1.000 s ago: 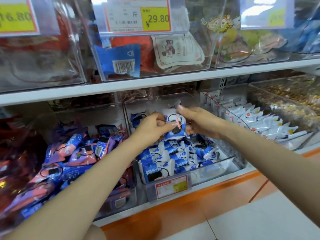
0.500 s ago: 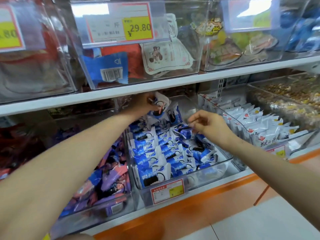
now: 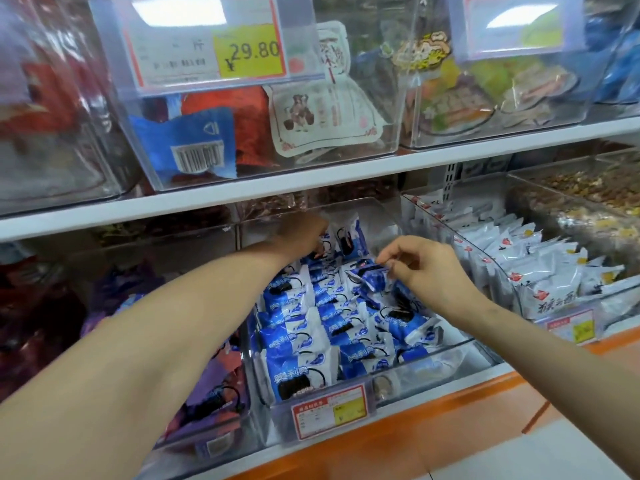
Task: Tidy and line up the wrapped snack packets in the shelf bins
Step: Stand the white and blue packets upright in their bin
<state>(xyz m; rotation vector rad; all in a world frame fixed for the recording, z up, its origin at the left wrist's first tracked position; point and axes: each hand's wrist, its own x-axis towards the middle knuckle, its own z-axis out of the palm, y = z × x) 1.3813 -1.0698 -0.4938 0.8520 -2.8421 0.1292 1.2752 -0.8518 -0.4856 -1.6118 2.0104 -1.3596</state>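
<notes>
Middle bin (image 3: pixel 433 358): front packets (image 3: pixel 298 341) stood in rows, back ones loose. Right hand (image 3: pixel 426 268) pinched a blue packet (image 3: pixel 370 279); left hand (image 3: pixel 303 233) reached rearward, grip not discernible. Roughly halfway.

The price label (image 3: pixel 207 50) on the clear upper bin (image 3: pixel 391 109) reads "¥29.80" on its yellow panel, with the character "斤" on its white part. The blue-and-white packets (image 3: pixel 298 372) below carry "奥利奥" in white. The brush characters on the white packets (image 3: pixel 550 299) and the print on the small red-framed tag (image 3: pixel 329 410) are too blurred to read.
</notes>
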